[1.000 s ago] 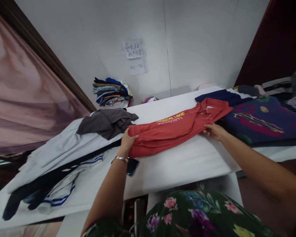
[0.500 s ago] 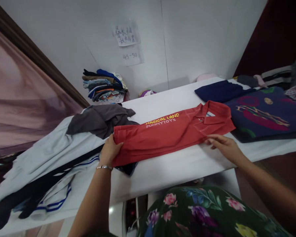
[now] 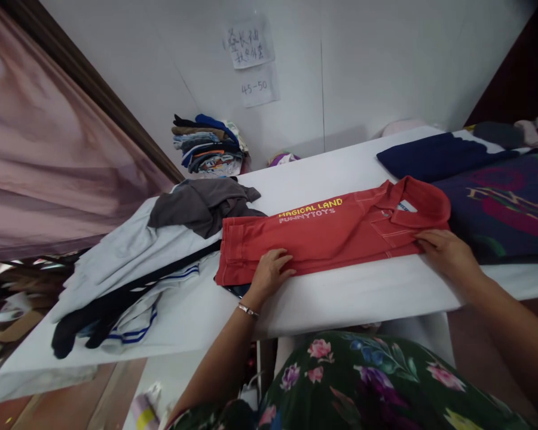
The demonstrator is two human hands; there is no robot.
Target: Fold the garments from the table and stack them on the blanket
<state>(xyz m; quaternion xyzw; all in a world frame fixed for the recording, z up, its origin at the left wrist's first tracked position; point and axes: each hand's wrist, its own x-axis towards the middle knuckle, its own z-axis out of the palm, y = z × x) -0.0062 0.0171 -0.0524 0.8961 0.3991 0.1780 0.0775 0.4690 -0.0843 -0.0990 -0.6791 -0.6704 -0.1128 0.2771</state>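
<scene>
At the red shirt (image 3: 318,239)'s 3 o'clock, right hand (image 3: 452,255) pinches its edge; left hand (image 3: 268,277) rests on it half-open, 8 o'clock.

From afar I saw the red shirt (image 3: 327,236) lying flat, folded narrow, collar (image 3: 424,200) right, yellow-and-white lettering (image 3: 311,210) along its far edge.
</scene>
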